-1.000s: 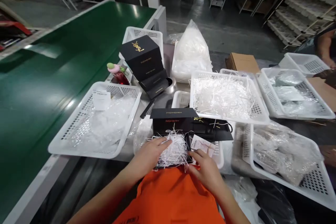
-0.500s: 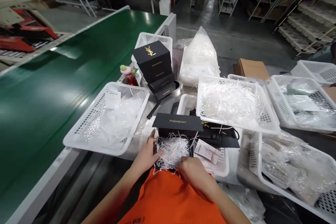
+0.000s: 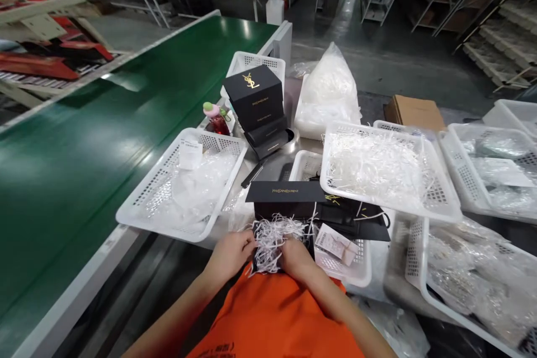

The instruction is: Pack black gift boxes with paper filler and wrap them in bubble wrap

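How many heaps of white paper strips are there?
2: one heap in the open black box, another heap in the white basket behind, to the right. More may hide in the plastic bag.

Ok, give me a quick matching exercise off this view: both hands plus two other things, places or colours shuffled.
Things
1. right hand
2. bottle
3. left hand
4. conveyor belt

Places or colours
A. plain green
B. at the left edge of the open black box
C. among the white paper shreds in that box
D. red, pink and light green

Pairs: 1-C, 2-D, 3-B, 4-A
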